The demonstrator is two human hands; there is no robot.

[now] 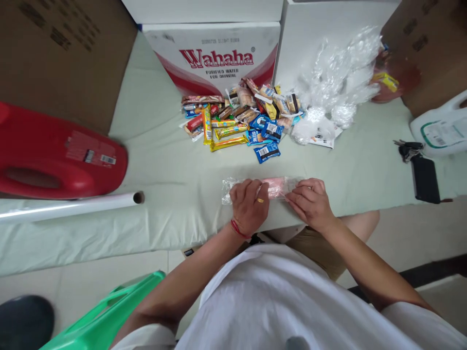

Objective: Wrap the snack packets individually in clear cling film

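In front of me at the table's near edge lies a pink item (pixel 274 186) inside a long strip of clear plastic wrap (pixel 227 190); its exact kind I cannot make out. The curled fingers of my left hand (pixel 250 206) are closed on the wrap at the pink item's left side, covering part of it. At the other end, my right hand (pixel 312 203) pinches the plastic, with its fingertips near the item's right edge. Beyond both hands lies a pile of small wrapped snacks (pixel 229 130), among them yellow sticks and blue packets (pixel 268 151).
Crumpled clear plastic (pixel 328 87) is heaped right of the snacks, before white boxes (pixel 219 39). A red jug (pixel 65 155) and a white roll (pixel 73 206) are at the left. Keys (pixel 409 149), a black flat object (pixel 425 179) and a white jug (pixel 443 126) lie right.
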